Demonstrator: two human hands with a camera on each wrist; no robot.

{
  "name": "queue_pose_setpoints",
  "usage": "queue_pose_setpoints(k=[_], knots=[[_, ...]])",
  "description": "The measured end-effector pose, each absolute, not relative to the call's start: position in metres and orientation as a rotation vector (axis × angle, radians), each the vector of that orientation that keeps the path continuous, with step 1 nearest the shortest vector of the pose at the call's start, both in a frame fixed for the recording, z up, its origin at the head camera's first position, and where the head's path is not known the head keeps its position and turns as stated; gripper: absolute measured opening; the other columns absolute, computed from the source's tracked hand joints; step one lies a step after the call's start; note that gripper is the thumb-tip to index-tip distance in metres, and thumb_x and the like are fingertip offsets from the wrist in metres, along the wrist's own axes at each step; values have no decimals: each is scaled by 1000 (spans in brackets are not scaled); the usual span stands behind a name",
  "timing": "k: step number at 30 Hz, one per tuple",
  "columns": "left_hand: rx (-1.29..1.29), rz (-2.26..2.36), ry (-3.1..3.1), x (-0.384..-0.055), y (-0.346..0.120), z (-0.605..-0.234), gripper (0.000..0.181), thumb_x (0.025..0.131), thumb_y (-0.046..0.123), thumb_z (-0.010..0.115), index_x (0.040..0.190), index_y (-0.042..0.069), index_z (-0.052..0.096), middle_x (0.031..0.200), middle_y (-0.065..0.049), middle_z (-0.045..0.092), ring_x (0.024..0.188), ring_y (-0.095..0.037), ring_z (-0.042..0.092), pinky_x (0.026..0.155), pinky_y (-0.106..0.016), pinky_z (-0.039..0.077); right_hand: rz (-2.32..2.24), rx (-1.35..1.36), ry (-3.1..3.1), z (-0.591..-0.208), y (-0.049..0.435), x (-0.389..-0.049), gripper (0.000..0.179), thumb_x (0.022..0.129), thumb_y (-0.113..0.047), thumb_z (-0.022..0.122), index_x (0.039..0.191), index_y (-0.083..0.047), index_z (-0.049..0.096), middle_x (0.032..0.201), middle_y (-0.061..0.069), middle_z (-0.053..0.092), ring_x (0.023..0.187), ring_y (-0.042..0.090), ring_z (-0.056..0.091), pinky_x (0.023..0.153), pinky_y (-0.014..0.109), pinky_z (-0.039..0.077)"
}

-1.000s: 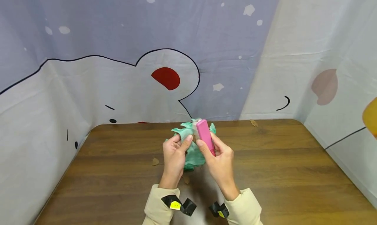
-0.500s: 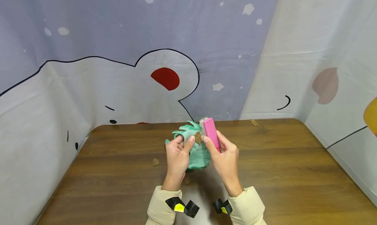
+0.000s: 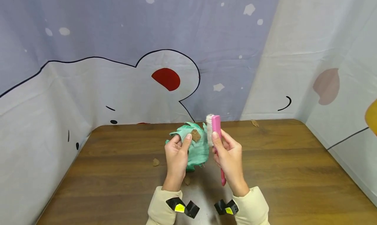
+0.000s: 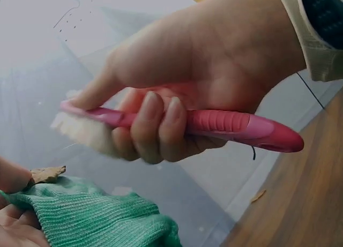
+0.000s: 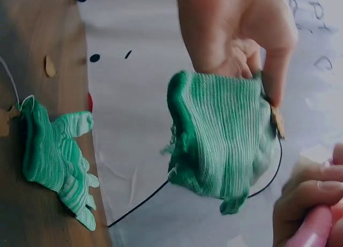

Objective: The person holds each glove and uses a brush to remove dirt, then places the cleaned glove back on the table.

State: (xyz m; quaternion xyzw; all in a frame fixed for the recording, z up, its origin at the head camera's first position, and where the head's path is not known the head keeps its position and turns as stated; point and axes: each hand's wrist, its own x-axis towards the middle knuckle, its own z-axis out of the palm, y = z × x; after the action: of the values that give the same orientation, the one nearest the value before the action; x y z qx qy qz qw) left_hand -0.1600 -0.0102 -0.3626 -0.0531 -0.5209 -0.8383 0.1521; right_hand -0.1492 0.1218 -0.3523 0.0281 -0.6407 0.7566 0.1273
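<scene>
My left hand (image 3: 177,156) pinches a green knitted glove (image 3: 198,153) between thumb and fingers and holds it up above the table. A dry brown leaf (image 3: 195,135) lies flat on the glove, right at the thumb tip. My right hand (image 3: 229,158) grips a pink brush (image 3: 216,124), its thumb along the back of the head. The white bristles (image 3: 209,128) face left towards the glove, with a gap between them. In the left wrist view the brush's ribbed handle (image 4: 220,122) sticks out below the curled fingers. The leaf (image 5: 277,121) shows edge-on in the right wrist view.
A second green glove (image 5: 59,161) lies on the wooden table (image 3: 117,172), hidden behind the held one in the head view. Loose dry leaves lie left of the hands (image 3: 155,162), below the glove (image 3: 187,180) and at the back edge (image 3: 254,123). A printed curtain (image 3: 117,87) surrounds the table.
The brush has moved right, away from the glove, and turned so that its bristles show from the side. The leaf it covered is now in plain view. The left hand keeps its hold.
</scene>
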Motion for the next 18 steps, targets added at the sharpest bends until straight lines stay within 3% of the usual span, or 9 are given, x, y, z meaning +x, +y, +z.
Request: queue_pose_setpoints(k=[7, 13, 18], knots=[[-191, -2423, -1472, -159, -11, -362, 28, 91, 16, 58, 93, -11, 54, 71, -7, 54, 63, -11, 52, 54, -22, 45, 1769, 219, -2150, -358, 108, -142, 47, 85, -32, 65, 129, -25, 49, 76, 11, 66, 55, 20, 57, 43, 29, 45], [-205, -2425, -1482, -158, -12, -361, 29, 90, 17, 59, 95, -12, 55, 72, -7, 55, 64, -11, 53, 55, -22, 47, 1735, 279, -2080, -360, 105, -143, 42, 85, -17, 67, 124, -13, 55, 86, 11, 67, 63, 18, 59, 51, 25, 48], [-156, -2293, -1560, -160, -13, -363, 24, 91, 12, 57, 88, -11, 54, 61, -3, 47, 52, -7, 43, 46, -19, 37, 1694, 336, -2107, -358, 104, -142, 41, 83, -17, 68, 122, -12, 57, 90, 10, 68, 64, 14, 58, 53, 25, 49]])
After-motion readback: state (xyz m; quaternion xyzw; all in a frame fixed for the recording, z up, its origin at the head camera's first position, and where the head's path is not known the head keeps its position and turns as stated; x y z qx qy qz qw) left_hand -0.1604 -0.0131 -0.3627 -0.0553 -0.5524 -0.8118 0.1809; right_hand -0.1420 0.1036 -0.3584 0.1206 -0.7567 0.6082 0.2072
